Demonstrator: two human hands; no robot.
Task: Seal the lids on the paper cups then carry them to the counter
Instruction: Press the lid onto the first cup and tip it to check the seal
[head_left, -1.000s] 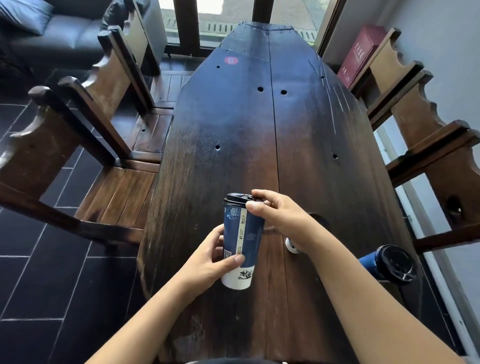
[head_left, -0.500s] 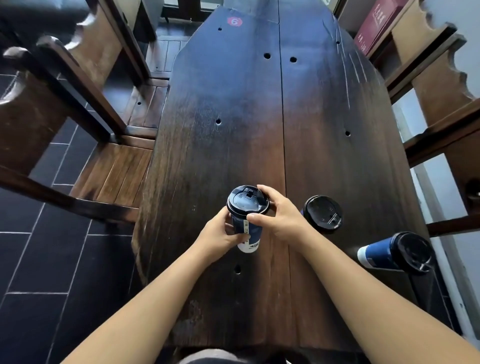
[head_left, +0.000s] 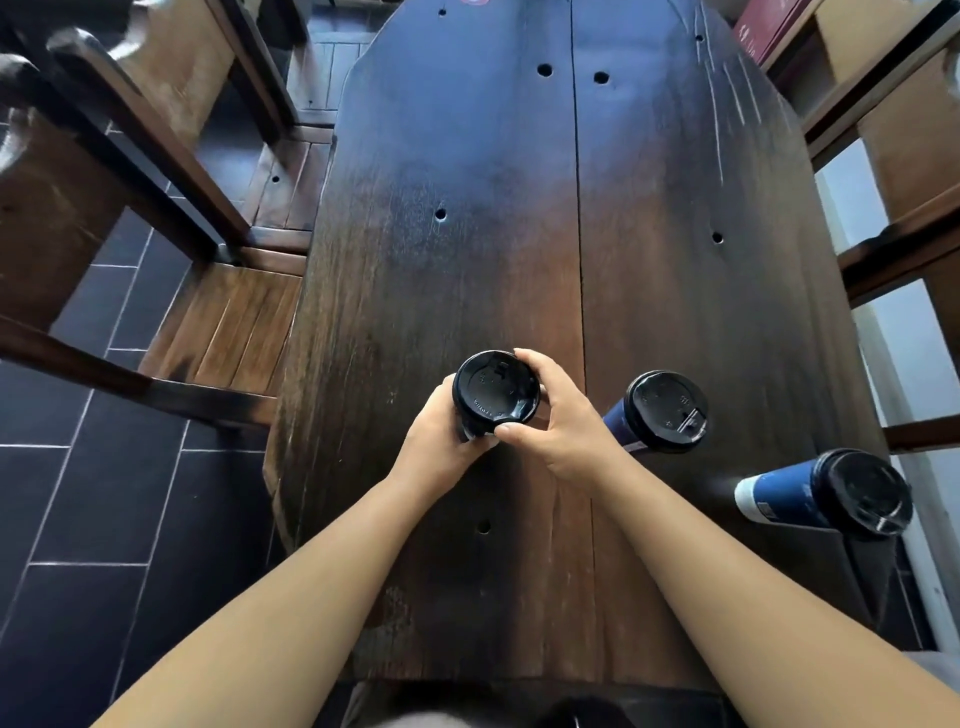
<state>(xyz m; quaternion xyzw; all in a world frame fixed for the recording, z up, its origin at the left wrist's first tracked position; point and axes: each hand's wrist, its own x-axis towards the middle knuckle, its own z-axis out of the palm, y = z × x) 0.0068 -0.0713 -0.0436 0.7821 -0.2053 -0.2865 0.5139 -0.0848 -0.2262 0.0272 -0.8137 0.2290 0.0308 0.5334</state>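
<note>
**Reference.** Clock directions are read around the held cup, with 12 o'clock pointing away from the person.

**Table.** The dark plank table (head_left: 467, 249) runs from 6 to 12 o'clock. Work takes place at its near end, probably so that both forearms reach the cups without stretching.

**Chair.** A wooden chair (head_left: 223, 322) stands at 9 o'clock, apart from the work.

**Waiting cups.** The second cup (head_left: 615, 422) stands at 3 o'clock, just beside the right wrist. The third cup (head_left: 779, 500) stands at 4 o'clock, near the table's right edge. Both carry black lids and are parked to one side. That placement suggests they are finished, though the seating of their rims cannot be confirmed.

**Held cup.** The held cup (head_left: 467, 431) is over the table's near middle, almost wholly hidden beneath its lid (head_left: 496, 387). Whether its base rests on the wood cannot be told.

**Left hand.** The left hand (head_left: 441, 447) comes in from 7 o'clock and wraps the cup wall below the lid. Its fingers are curled round the body and largely hidden. This grip likely braces the cup against downward pressure.

**Right hand.** The right hand (head_left: 563, 423) comes in from 4 o'clock and spans the lid. The thumb (head_left: 511, 429) bears on the rim at 6 o'clock and a finger (head_left: 524, 358) hooks it at 1 o'clock. The digits are clamped on the rim's edge, a hold suited to pressing the lid home.

**Step in hand.** Sealing looks nearly complete. Carrying has not begun.
</note>
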